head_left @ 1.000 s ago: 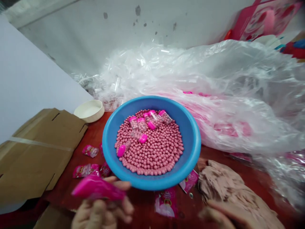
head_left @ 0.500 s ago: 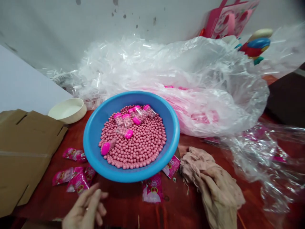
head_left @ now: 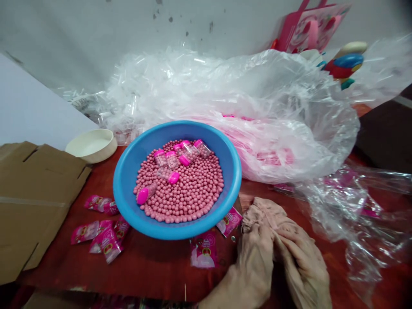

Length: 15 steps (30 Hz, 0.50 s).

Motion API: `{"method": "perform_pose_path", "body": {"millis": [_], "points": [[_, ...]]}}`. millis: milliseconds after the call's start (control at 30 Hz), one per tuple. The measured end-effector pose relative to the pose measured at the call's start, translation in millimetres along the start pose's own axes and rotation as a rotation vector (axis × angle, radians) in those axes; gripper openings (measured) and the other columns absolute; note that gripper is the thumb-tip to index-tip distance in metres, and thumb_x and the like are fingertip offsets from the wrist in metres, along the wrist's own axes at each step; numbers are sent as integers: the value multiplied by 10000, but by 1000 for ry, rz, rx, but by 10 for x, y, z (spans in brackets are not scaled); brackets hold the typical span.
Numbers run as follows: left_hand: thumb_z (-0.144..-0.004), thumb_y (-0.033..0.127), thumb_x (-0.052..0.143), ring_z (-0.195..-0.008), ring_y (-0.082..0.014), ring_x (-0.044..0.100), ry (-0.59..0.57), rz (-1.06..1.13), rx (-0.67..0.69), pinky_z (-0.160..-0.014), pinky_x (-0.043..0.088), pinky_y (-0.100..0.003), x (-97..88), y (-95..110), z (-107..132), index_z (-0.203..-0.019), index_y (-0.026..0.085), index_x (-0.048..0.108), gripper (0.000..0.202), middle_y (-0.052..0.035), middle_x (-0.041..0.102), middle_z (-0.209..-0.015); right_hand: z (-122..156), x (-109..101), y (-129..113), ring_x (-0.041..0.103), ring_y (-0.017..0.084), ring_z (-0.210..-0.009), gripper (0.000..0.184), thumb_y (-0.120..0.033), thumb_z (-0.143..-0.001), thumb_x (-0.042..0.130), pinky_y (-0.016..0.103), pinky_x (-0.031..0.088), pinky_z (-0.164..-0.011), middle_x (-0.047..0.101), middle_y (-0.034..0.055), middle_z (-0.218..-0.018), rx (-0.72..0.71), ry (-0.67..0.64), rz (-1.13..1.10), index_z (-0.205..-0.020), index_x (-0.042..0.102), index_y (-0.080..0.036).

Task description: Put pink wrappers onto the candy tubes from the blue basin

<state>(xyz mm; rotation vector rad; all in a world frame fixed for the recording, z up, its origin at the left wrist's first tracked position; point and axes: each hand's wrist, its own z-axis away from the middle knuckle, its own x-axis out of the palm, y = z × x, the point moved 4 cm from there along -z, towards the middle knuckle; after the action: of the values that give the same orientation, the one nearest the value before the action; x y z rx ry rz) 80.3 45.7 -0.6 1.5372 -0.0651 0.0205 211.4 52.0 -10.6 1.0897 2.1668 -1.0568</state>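
My left hand [head_left: 252, 264] and my right hand [head_left: 305, 270] meet at the lower right on a crumpled beige-pink cloth [head_left: 265, 210] lying on the red table [head_left: 154, 270]. Both hands have their fingers closed on the cloth's folds, the left from the left side and the right from the right. Just left of the cloth stands a blue bowl [head_left: 127, 180] full of small pink candy balls [head_left: 189, 193]. Several clear tubes with pink caps [head_left: 175, 163] lie on top of the balls.
Pink sachets [head_left: 103, 240] lie scattered under and left of the bowl. Flattened cardboard [head_left: 32, 193] covers the left side. A cream dish [head_left: 92, 145] sits behind it. Big clear plastic bags [head_left: 273, 116] fill the back and right. Pink boxes [head_left: 309, 25] and a coloured toy [head_left: 346, 62] stand behind them.
My left hand let go of a pink sachet and crossed from the lower left to the cloth, joining my right hand. The view shifted right.
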Motion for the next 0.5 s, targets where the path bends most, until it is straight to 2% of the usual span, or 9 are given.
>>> {"method": "perform_pose_path", "body": {"millis": [67, 133, 200, 267, 300, 333, 400, 433, 500], "points": [[-799, 192, 540, -1183, -337, 519, 9, -60, 4, -979, 358, -426, -44, -4, -17, -1224, 157, 600, 430, -190, 615, -1248, -30, 10, 9, 641, 236, -814, 207, -297, -888, 499, 423, 480, -810, 664, 58, -788, 39, 26, -7, -803, 656, -192], [-793, 217, 560, -1089, -320, 581, 37, -105, -19, -909, 414, -390, -111, 2, -35, -1187, 172, 627, 402, -174, 672, -1152, -68, 19, -67, 623, 239, -827, 141, -272, -863, 556, 427, 479, -807, 647, 66, -803, 88, 88, 0, -822, 653, -178], [-825, 227, 519, -831, -268, 655, 83, -155, -65, -724, 479, -324, -220, 12, -30, -1149, 195, 655, 353, -126, 737, -901, -85, 33, -247, 590, 256, -880, 101, -219, -839, 605, 455, 450, -836, 630, 97, -872, 116, 171, 29, -908, 646, -158], [-865, 213, 450, -519, -195, 584, 141, -213, -123, -510, 430, -264, -403, 24, 20, -1138, 207, 663, 346, -44, 676, -603, -71, 98, -517, 558, 262, -910, 165, -164, -828, 621, 466, 423, -852, 617, 120, -930, 84, 196, 40, -992, 635, -150], [-873, 206, 439, -430, -170, 518, 178, -239, -149, -448, 382, -248, -526, 30, 61, -1143, 204, 659, 349, -13, 623, -518, -57, 164, -669, 560, 243, -877, 156, -163, -833, 616, 429, 445, -819, 621, 112, -916, 40, 163, 17, -987, 638, -155], [-869, 205, 456, -413, -157, 490, 219, -266, -167, -452, 373, -243, -666, 36, 110, -1096, 203, 681, 320, -4, 603, -500, -40, 259, -816, 563, 216, -824, 117, -191, -855, 590, 366, 481, -755, 627, 88, -864, -10, 82, -27, -951, 654, -170], [-850, 234, 512, -442, -149, 486, 311, -316, -198, -490, 386, -244, -964, 34, 213, -849, 195, 736, 227, -19, 606, -518, 5, 442, -1041, 558, 192, -741, 220, -240, -917, 477, 284, 513, -627, 630, 74, -770, -52, -29, -94, -843, 673, -174], [-840, 255, 537, -432, -148, 468, 362, -334, -212, -481, 376, -244, -1105, 24, 259, -721, 191, 722, 229, -11, 570, -472, 24, 523, -1110, 542, 192, -696, 282, -241, -928, 444, 279, 510, -576, 623, 73, -726, -50, -64, -106, -780, 676, -177], [-817, 286, 574, -432, -148, 458, 451, -352, -235, -467, 359, -245, -1329, -7, 325, -575, 190, 661, 275, -8, 546, -442, 52, 637, -1171, 516, 203, -657, 354, -218, -930, 421, 301, 505, -540, 612, 80, -686, -34, -104, -122, -677, 666, -184]]}}
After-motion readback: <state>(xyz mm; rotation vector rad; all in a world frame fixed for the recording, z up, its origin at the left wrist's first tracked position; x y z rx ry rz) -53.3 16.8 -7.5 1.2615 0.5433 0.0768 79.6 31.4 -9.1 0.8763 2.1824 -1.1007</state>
